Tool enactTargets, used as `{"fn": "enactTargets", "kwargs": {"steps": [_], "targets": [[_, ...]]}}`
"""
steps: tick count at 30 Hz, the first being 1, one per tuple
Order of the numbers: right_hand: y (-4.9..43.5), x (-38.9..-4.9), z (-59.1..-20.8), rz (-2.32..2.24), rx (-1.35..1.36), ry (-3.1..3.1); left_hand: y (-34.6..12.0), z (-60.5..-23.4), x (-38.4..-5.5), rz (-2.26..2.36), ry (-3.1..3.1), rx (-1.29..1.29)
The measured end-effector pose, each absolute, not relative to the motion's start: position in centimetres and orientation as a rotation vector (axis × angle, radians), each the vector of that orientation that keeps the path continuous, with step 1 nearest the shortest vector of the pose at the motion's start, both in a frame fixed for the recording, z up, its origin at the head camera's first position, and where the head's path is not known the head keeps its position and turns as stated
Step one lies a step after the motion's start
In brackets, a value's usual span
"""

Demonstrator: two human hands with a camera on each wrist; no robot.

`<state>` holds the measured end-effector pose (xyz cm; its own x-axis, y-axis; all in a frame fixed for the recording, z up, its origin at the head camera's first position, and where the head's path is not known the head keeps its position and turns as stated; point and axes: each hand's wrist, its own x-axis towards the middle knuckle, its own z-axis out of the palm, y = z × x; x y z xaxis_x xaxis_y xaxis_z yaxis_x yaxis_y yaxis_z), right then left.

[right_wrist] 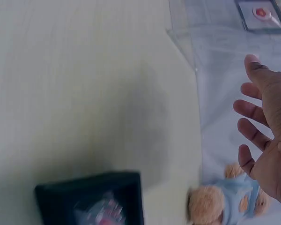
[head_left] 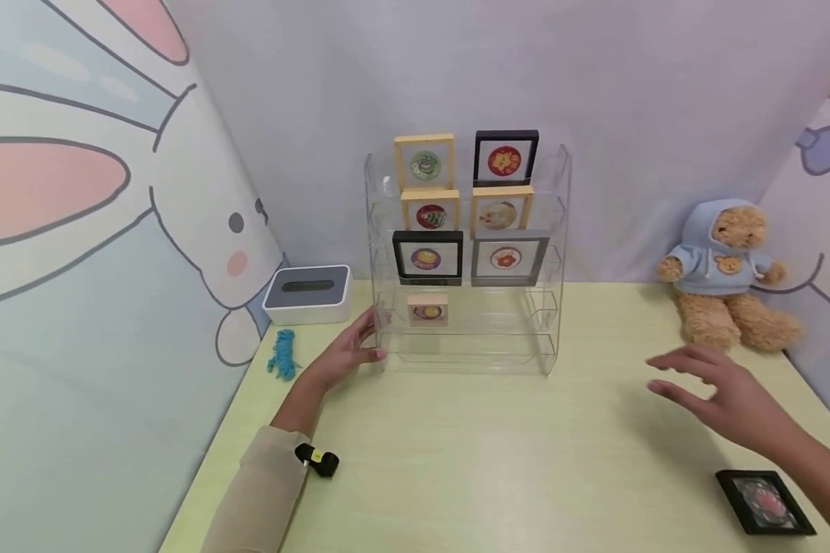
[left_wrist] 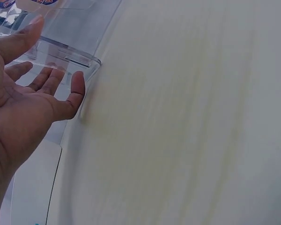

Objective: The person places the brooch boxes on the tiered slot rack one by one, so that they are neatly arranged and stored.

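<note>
A clear acrylic display rack (head_left: 470,367) stands on the table, holding several small framed badges in rows. My left hand (head_left: 349,355) is at the rack's lower left side, fingers spread and loosely bent, fingertips right at the side panel; the left wrist view shows the hand (left_wrist: 28,98) beside the clear rack edge (left_wrist: 75,54). Lowest on the rack sits a small light wooden frame (head_left: 427,310). My right hand (head_left: 726,392) hovers over the table at the right, holding nothing, fingers apart. Nearest it lies a black frame (head_left: 765,503) with a pink picture.
A teddy bear (head_left: 726,269) in a light blue hoodie sits at the back right. On the left are a white tissue box (head_left: 307,307) with a grey top and a bundle of blue cord (head_left: 285,355). Fabric walls with rabbit drawings enclose the table (head_left: 484,453).
</note>
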<state>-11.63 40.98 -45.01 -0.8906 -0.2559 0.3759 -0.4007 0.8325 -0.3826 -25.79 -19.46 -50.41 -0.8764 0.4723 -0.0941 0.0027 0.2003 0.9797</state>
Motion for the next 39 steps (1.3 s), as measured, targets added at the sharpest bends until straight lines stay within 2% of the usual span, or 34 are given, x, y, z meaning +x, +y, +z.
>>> {"fn": "enactTargets", "kwargs": {"steps": [4, 13, 23, 39], "targets": [[45.3, -9.2, -46.6, 0.575, 0.27, -2.921, -19.4, -50.3, -25.6, 1.712, 2.12, 0.432], [50.9, -5.3, -50.7, 0.521, 0.043, -3.044, -19.3, -50.2, -25.5, 1.706, 2.116, 0.45], [52.2, -3.2, -53.8, 0.652, 0.044, -2.973, -19.3, -50.0, -25.5, 1.729, 2.094, 0.489], [52.8, -2.1, -55.0, 0.786, 0.055, -2.898, -19.5, -50.5, -25.8, 1.73, 2.093, 0.49]]}}
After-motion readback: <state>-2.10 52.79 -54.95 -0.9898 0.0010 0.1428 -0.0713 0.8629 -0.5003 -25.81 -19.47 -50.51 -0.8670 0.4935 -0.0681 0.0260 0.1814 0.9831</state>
